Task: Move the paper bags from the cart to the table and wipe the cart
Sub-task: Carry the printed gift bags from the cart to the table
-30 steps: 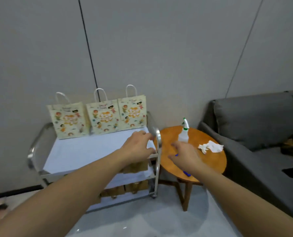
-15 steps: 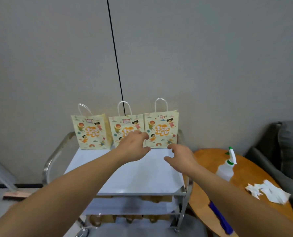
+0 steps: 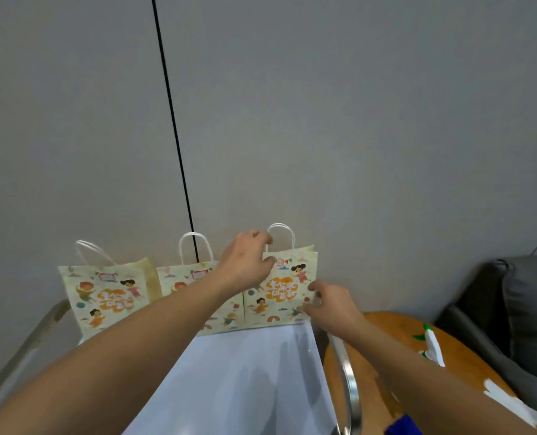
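The first transfer is starting—the left hand [image 3: 245, 265] pinches the right-hand paper bag [image 3: 281, 290] at its top, still on the cart [image 3: 254, 372], the right hand [image 3: 329, 306] curling round its lower corner—next, a level lift to the tabletop [image 3: 383, 334].

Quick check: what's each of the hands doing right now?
Left hand: pinching the top edge of the rightmost paper bag.
Right hand: gripping that bag's lower right corner.
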{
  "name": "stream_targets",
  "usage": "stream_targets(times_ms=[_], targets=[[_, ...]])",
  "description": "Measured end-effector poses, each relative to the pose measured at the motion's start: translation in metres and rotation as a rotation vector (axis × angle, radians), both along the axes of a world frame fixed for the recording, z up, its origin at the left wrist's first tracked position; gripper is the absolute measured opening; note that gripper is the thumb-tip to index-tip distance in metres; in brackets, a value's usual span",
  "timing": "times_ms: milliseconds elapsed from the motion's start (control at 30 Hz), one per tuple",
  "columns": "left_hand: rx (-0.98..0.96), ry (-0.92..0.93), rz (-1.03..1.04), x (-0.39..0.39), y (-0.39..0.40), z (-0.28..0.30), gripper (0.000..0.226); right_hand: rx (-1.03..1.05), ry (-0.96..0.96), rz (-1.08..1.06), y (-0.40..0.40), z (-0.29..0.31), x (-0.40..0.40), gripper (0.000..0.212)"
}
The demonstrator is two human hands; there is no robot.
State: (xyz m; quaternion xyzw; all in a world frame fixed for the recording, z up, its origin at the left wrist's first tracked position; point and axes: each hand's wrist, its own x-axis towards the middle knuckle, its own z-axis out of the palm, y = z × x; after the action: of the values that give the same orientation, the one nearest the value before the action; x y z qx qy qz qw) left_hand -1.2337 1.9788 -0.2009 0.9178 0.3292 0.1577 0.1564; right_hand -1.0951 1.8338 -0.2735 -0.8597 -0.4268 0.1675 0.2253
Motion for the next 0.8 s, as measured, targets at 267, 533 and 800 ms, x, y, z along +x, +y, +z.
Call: stream_targets(times_ms=[267,533,800], targets=[[-0.109,-0.022,-0.066,0.074,0.083,-0.007,0.049,-0.032,-0.05,-0.13,0.057,0.008,0.044,0.047],[-0.302,0.079,-0.122,0.117,0.099,-0.015,0.016,-0.081,-0.077,-0.208,0.065,0.002,0.06,0.049],[-0.157,-0.086,-0.168,0.135,0.054,0.043,0.02,0.069,-0.07,-0.283,0.029,0.026,0.067,0.065]])
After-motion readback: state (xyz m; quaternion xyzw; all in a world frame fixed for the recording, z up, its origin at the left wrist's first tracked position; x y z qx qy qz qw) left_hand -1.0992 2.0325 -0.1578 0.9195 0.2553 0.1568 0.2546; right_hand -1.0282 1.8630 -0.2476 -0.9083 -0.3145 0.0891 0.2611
